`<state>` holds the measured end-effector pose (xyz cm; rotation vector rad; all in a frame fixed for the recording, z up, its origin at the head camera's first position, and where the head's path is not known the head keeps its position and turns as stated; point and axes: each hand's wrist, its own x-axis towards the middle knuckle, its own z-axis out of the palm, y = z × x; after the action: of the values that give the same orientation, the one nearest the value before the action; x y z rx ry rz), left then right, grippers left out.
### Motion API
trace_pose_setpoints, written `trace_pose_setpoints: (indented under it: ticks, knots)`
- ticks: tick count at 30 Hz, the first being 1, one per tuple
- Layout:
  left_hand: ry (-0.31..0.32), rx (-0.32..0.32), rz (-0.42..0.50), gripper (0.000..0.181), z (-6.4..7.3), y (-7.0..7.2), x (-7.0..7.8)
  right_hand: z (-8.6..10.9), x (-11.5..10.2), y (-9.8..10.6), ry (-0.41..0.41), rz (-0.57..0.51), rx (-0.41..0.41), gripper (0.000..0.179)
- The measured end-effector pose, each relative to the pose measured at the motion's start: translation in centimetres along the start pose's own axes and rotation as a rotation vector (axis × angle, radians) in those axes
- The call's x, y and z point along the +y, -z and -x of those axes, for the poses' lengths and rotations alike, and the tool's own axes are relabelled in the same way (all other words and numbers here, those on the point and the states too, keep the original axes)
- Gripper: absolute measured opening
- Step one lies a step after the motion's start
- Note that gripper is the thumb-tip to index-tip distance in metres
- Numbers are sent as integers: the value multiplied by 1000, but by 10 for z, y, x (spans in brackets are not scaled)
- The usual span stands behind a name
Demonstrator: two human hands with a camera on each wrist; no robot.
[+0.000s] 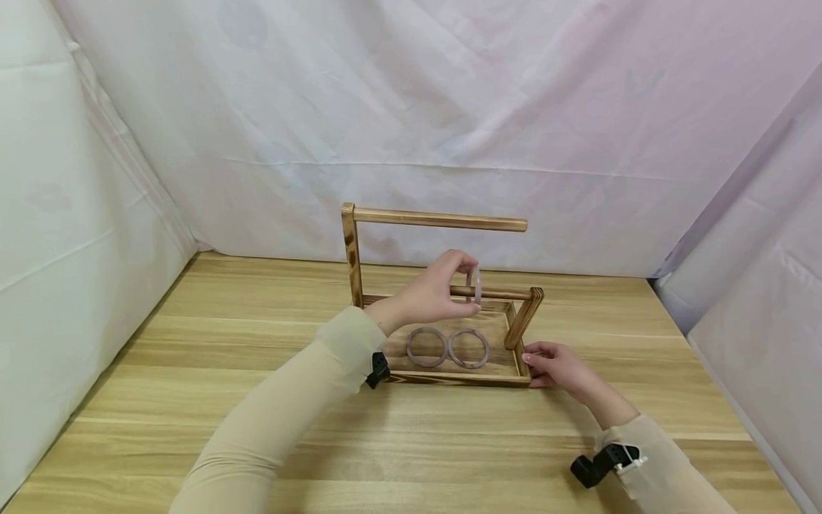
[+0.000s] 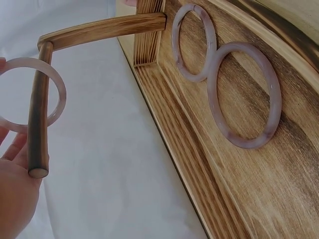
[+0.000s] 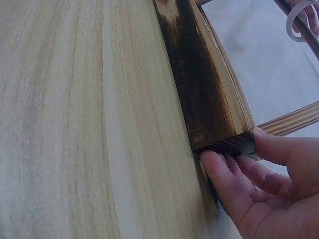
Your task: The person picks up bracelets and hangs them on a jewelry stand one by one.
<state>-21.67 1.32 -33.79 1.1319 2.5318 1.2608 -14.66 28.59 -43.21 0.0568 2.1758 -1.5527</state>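
Note:
My left hand (image 1: 437,289) pinches a pale lilac bangle (image 1: 477,287) upright between thumb and fingers. The lower rod (image 1: 504,293) of a wooden bangle stand appears to pass through this bangle, also visible in the left wrist view. Two more lilac bangles, a left one (image 1: 427,348) and a right one (image 1: 469,348), lie flat side by side on the tray base (image 1: 501,328). At the base's right end, my right hand (image 1: 559,368) grips the edge, thumb on top, as the right wrist view shows.
Higher up, a longer rod (image 1: 439,219) runs right from a tall left post (image 1: 352,257). A short slanted post (image 1: 524,318) carries the lower rod. The stand sits on a wood-grain table (image 1: 411,442); pale cloth (image 1: 411,107) hangs behind and at both sides.

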Motion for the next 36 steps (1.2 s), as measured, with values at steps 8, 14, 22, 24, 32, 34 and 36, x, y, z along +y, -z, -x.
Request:
trace_pose_setpoints:
  ticks: [8,14,22,24,32,34,36]
  knots:
    - [-6,-12,-21,64,-3,-1,3,-2,2,2,-11,-14,4,43]
    - [-6,-25,-58,62,-6,-3,6,-1,2,2,-10,-11,0,43]
    - [-1,-37,-121,66,-12,-6,10,0,1,2,-8,-2,-4,44]
    - [-4,-34,-156,66,-13,-7,11,0,1,2,-14,-6,2,43]
    - [-17,-43,-287,60,-17,-10,16,0,0,2,-20,4,5,43]
    - [-9,-49,-308,60,-17,-11,19,0,-1,2,-20,2,3,43]
    - [-3,-50,-335,62,-18,-11,21,0,-1,3,-21,-2,3,43]
